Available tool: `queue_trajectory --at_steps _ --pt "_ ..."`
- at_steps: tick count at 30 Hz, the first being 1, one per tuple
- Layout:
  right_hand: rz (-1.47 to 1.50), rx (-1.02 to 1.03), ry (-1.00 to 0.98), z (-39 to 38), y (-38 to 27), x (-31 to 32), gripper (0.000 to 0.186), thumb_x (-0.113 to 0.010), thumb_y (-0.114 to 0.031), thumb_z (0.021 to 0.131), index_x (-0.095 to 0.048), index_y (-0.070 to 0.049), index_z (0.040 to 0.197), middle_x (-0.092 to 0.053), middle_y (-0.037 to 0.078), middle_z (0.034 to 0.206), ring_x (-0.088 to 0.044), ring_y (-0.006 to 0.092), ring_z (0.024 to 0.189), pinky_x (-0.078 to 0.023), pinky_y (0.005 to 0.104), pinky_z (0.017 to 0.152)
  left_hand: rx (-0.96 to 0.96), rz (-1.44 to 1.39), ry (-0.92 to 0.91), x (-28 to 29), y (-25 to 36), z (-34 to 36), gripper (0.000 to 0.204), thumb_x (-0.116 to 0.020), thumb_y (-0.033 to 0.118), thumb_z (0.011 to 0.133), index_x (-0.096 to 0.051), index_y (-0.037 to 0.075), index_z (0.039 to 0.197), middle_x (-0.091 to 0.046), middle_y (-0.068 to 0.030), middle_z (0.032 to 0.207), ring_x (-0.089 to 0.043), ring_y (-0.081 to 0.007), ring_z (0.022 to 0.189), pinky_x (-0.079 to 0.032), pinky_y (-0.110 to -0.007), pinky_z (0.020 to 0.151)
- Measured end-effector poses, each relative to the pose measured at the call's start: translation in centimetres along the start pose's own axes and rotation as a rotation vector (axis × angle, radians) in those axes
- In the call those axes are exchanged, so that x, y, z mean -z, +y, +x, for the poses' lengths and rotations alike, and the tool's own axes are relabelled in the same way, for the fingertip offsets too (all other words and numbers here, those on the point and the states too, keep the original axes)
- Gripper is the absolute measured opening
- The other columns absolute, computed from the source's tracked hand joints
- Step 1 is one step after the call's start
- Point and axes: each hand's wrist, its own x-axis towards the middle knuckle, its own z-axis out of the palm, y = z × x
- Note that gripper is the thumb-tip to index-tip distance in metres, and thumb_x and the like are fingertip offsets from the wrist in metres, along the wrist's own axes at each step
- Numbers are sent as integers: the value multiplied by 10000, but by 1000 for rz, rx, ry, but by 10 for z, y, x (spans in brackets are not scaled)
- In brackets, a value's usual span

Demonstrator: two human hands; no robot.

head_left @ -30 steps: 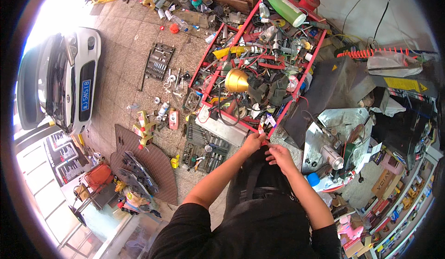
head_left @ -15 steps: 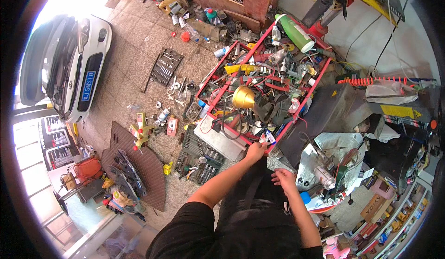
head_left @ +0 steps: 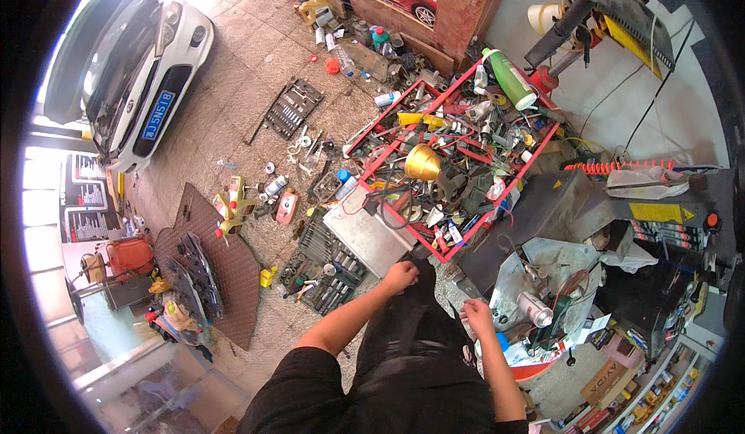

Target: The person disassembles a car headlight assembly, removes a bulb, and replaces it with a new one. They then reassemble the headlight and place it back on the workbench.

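My left hand is closed, held just in front of the near corner of a red-framed parts cart. Its curled fingers hide whatever may be in them. Two small tubes, one red and white and one white and blue, lie in that corner of the cart, apart from the hand. Lower and to the right, my right hand hangs beside my dark trousers, its fingers loosely bent and apart. I make out nothing held in it. A metal canister is the nearest thing on its right.
Tools, a gold funnel cup and a green bottle fill the cart. On the floor at left are an open socket set, a second tool case and a brown quilted mat. A white car stands with its hood up.
My left hand has drawn back from the tubes at the cart's corner toward me and curled shut. My right hand has dropped slightly lower. The whole view has shifted a little.
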Motion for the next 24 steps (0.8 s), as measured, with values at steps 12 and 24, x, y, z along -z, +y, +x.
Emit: queue_trajectory --at_steps 12,24 --pt "-52 115 -20 -43 142 24 277 -598 -129 965 -612 20 1199 -720 132 948 -721 211 744 -571 317 582 311 506 175 44 -226 -128 374 -596 278 785 -725 18 1022 -699 -256 1054 -668 -415 1015 -524 -489 906" --pt "-373 62 -96 -50 317 -6 251 -608 -187 922 -680 25 1036 -719 118 863 -723 200 711 -575 342 579 363 537 51 -25 -391 -339 487 -638 525 813 -770 94 999 -729 -196 1036 -704 -347 974 -540 -433 868"
